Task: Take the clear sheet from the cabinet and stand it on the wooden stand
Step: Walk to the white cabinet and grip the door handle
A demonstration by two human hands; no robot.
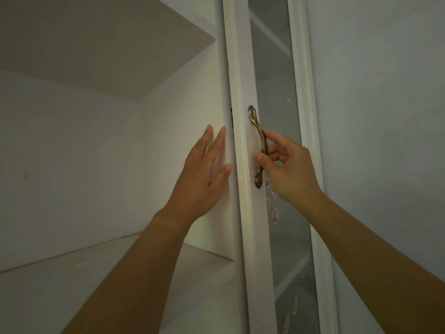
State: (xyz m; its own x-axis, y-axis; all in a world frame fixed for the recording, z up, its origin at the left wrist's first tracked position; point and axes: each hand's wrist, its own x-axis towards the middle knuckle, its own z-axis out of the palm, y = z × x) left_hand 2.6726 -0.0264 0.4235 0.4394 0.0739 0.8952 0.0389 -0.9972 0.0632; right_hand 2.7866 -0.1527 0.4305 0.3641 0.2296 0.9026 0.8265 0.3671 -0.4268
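A white cabinet (101, 145) fills the view, its left compartment standing open with a bare shelf (72, 280). To the right is a white-framed glass door (243, 75) with a bronze handle (258, 145). My right hand (286, 167) pinches that handle with thumb and fingers. My left hand (204, 174) rests flat, fingers spread, against the cabinet's inner side wall beside the door edge. No clear sheet and no wooden stand are in view.
Behind the glass pane (277, 116) I see further shelves. Small stickers (274, 214) dot the lower glass. A plain grey wall (385, 116) lies to the right of the cabinet. An upper shelf (96, 44) hangs above the open compartment.
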